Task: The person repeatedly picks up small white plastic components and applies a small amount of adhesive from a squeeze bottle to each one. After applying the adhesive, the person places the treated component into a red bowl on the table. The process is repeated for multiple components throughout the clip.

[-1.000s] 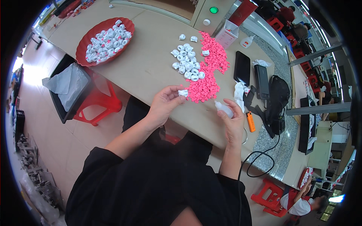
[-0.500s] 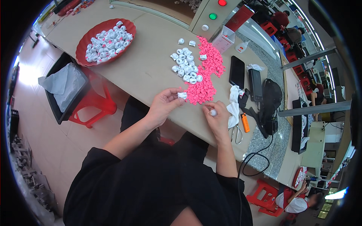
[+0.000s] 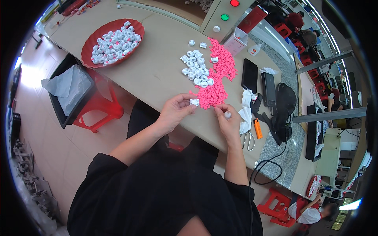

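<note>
The person sits at a tan worktable [image 3: 157, 74] with both hands raised just above its near edge. The left hand [image 3: 175, 112] is curled, its thumb and forefinger pinching a small white ring-shaped part [image 3: 194, 102] at the fingertips; the part looks short and stubby, and its orientation cannot be told at this size. The right hand [image 3: 228, 122] is also closed into a pinch, holding a smaller white piece [image 3: 227, 115] between thumb and forefinger, with the other fingers folded in. The two hands are close but apart, the left one's part lying up and to the left of the right one's piece, with a short gap of table between them. Directly beyond both hands, away from the body, lies the spread of pink pieces [image 3: 218, 78], its long axis running away from the person and slightly to the right; its near end sits just past the fingertips, roughly between the two hands and about equally near to each. A cluster of white parts [image 3: 196, 69] lies on the left flank of the pink spread, nearer to the left hand. Farther left stands a red tray [image 3: 136, 37] heaped with white parts, well apart from both hands. To the right lie a black phone [image 3: 249, 75], scissors [image 3: 248, 139] and an orange lighter [image 3: 258, 128].
</note>
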